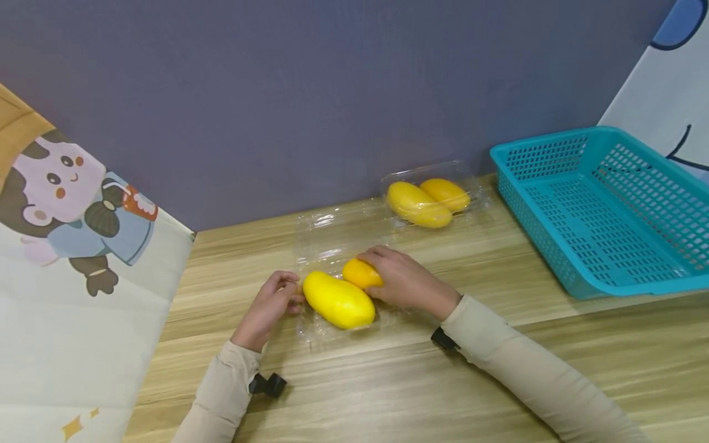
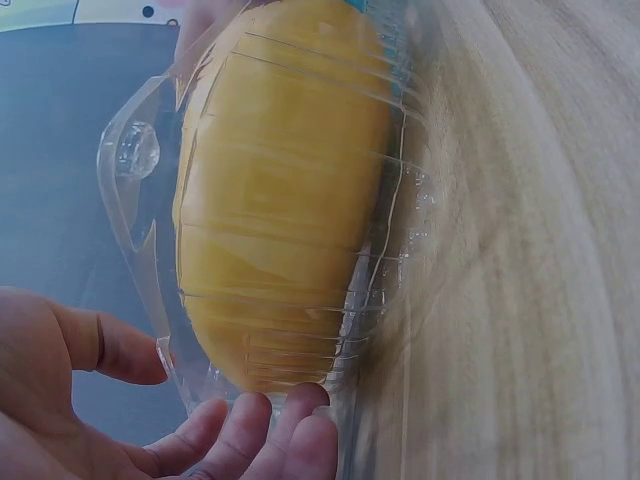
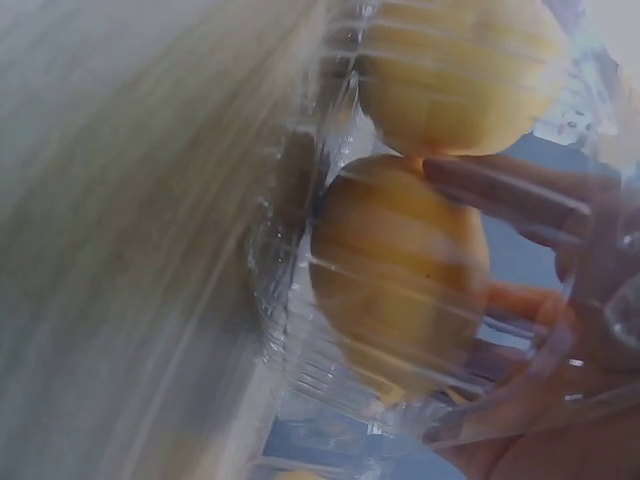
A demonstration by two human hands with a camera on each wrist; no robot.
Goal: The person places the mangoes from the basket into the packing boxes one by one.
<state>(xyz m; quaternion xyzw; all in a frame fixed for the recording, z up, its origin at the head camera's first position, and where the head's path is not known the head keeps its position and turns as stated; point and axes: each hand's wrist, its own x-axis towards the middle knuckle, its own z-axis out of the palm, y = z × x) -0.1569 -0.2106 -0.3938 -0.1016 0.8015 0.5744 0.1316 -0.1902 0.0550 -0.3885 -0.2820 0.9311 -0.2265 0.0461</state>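
A clear plastic clamshell box (image 1: 325, 337) lies with its lid folded back on the wooden table. In it are a long yellow mango (image 1: 339, 300) and a smaller orange mango (image 1: 359, 272). My right hand (image 1: 400, 277) grips the orange mango from the right, its fingers and thumb around it; the right wrist view shows this through the box wall. At the box's left end, my left hand (image 1: 272, 307) holds the rim lightly. Its thumb (image 2: 130, 350) is at the rim and its fingertips touch the end wall below the yellow mango (image 2: 285, 190).
Behind the box, a second clear box (image 1: 455, 166) holds two mangoes (image 1: 415, 204), against the grey-blue panel (image 1: 310, 111). A teal plastic basket (image 1: 526, 227) stands at the right. Printed cartoon sheets (image 1: 100, 332) border the table (image 1: 221, 271).
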